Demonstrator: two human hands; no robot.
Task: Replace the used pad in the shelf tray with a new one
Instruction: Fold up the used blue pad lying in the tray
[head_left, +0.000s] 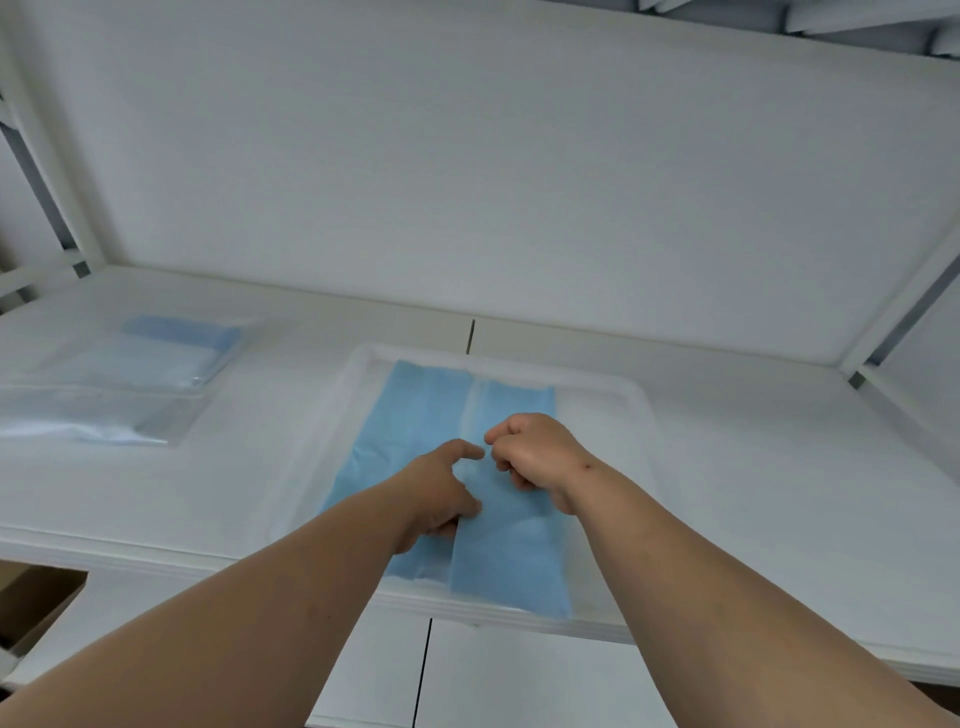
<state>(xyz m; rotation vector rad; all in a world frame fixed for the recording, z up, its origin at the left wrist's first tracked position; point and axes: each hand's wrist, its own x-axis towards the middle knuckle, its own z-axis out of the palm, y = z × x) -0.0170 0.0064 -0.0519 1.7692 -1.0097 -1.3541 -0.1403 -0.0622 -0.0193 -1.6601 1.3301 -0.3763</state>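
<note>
At the left of the frame lies the plastic packet of pads (156, 374), apart from the tray (618, 410). In the centre my left hand (441, 488) pinches the folded blue pad (415, 415) lying in the tray; my right hand (535, 457) pinches its middle fold. I judge the new pad half unfolded, spreading left.

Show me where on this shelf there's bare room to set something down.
Bare shelf lies right of the tray, and between the tray and the plastic pack at left. The tray itself is crowded: the blue pad and both hands fill its middle.
</note>
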